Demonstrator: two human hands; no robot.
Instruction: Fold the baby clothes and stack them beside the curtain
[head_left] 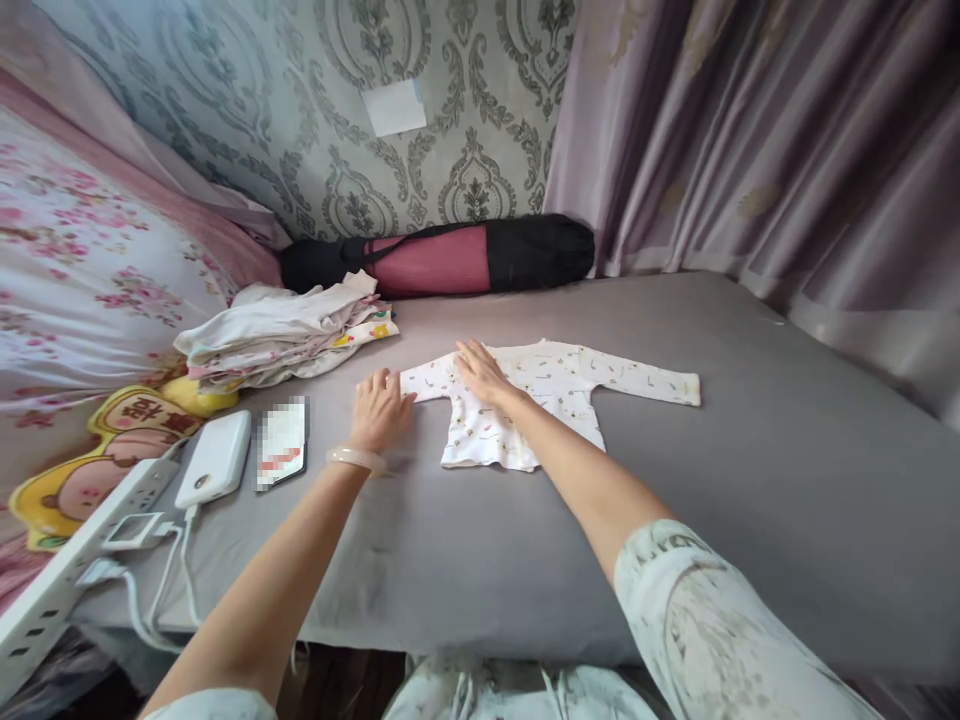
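Observation:
A small white long-sleeved baby shirt with a scattered print lies spread on the grey bed sheet, its hem toward me. My right hand rests flat on the shirt's left shoulder area, fingers stretched out together. At the end of the left sleeve is my left hand, palm down, with its fingers slightly bent and the thumb apart. It covers the cuff, so the contact there is hidden. The other sleeve stretches out to the right, with no hand on it.
To the left are a stack of folded clothes, a phone, a white power bank with cables, a power strip and a yellow cushion. A black and maroon roll bag lies along the patterned wall; curtains hang at right.

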